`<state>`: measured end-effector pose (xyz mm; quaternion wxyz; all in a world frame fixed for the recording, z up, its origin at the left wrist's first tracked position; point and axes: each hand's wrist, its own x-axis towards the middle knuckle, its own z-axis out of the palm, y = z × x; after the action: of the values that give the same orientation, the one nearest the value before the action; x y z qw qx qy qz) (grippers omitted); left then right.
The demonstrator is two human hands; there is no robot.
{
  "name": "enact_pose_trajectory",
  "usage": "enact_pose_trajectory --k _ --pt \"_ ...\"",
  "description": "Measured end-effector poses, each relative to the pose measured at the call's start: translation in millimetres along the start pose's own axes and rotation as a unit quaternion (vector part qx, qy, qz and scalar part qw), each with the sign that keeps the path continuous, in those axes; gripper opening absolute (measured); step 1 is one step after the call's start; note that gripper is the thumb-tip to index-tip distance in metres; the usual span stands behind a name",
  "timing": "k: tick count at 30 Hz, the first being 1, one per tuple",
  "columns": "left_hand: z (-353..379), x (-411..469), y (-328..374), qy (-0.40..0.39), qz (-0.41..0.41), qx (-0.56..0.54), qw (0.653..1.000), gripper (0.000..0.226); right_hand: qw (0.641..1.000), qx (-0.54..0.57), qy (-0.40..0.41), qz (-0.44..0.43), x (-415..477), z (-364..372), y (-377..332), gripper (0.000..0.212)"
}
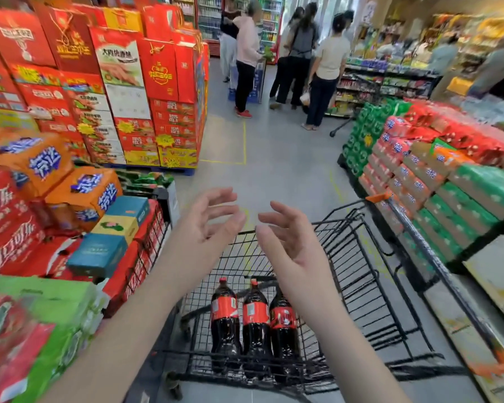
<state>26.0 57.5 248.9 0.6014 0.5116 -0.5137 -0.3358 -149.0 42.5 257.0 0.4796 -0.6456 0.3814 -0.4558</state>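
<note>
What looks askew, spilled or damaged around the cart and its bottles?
Nothing is spilled. The three cola bottles stand upright in the cart, and the left hand and right hand hover open above it. Only the orange cases at the left look odd: they lie tilted in a loose heap, not a level stack.

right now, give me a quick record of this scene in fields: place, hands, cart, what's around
place: shop aisle
left hand: open, fingers spread, holds nothing, above the cart
right hand: open, holds nothing, above the cart
cart: black wire, three cola bottles upright inside
around: stacked drink cases on both sides, shoppers ahead
</note>
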Motion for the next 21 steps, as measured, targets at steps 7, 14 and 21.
enact_pose_trajectory --k 7,14,21 --pt "-18 44 -56 -0.007 -0.065 0.004 0.998 0.059 0.998 -0.023 0.019 0.054 58 15 41 0.039" --pt "-22 61 -111 0.007 -0.157 0.045 0.987 0.061 0.989 -0.023 0.004 0.144 100 19 109 0.044" --pt "-12 67 -174 0.024 -0.273 0.098 0.957 0.082 0.959 -0.113 -0.083 0.245 138 15 204 0.059"
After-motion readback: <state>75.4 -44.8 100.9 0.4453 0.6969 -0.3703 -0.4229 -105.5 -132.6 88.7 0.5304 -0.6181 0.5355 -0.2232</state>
